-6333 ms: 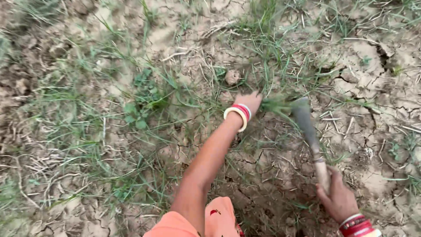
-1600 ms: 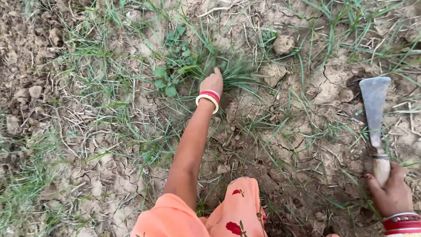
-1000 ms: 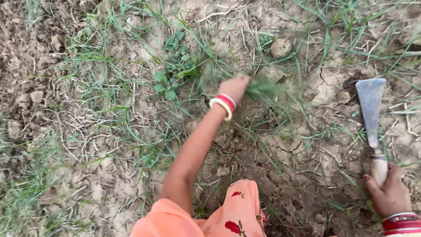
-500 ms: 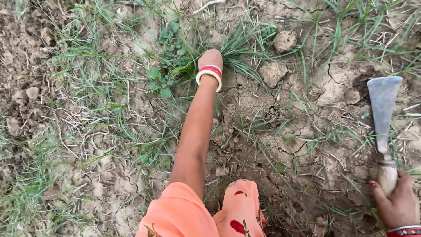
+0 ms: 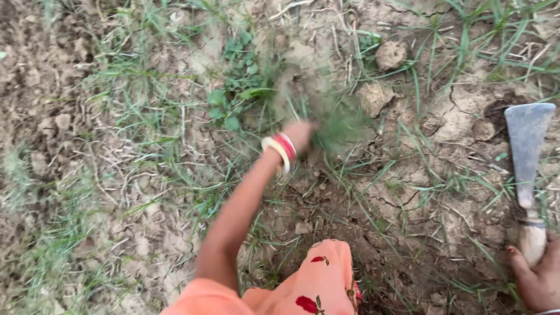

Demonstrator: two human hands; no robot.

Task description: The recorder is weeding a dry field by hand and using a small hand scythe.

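Note:
My left hand [image 5: 301,134] reaches forward over cracked dry soil and is blurred by motion. It is closed on a tuft of grass [image 5: 341,125] with soil flying off around it. White and red bangles [image 5: 281,150] circle that wrist. At the lower right my right hand [image 5: 539,280] grips the pale wooden handle of a flat-bladed metal hoe [image 5: 527,153], whose blade points away from me and rests near the ground.
Clods of earth [image 5: 389,54] lie ahead among thin grass blades. A small leafy weed [image 5: 236,99] grows just left of my left hand. Orange cloth with red flowers [image 5: 318,283] covers my knee at the bottom.
My left hand pulled back and to the right with a tuft of grass, scattering soil. The hoe in my right hand stayed at the right, nearly still.

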